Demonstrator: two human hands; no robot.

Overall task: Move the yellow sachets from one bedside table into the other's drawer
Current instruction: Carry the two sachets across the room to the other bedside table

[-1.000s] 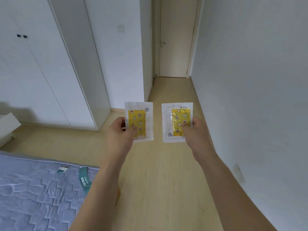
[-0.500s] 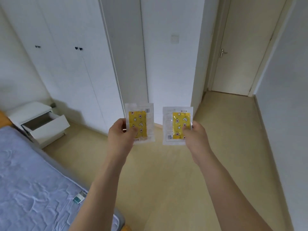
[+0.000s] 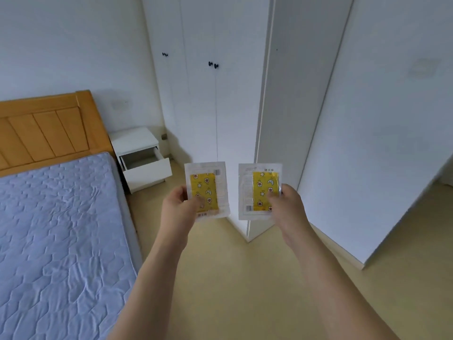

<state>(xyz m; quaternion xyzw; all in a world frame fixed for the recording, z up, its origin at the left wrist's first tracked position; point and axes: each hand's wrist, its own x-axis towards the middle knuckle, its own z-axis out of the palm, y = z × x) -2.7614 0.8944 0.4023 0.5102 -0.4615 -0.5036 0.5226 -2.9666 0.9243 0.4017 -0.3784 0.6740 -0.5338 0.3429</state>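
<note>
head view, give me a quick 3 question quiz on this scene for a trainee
1. True or false: the drawer of the white bedside table stands open.
2. How many yellow sachets are held in all?
3. Which side of the bed is the bedside table on? A) left B) right

Key
1. True.
2. Two: the left hand pinches one sachet, the right hand pinches the other sachet.
3. B.

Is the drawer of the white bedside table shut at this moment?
No, the drawer of the white bedside table beside the bed stands pulled out, its inside showing.
</note>
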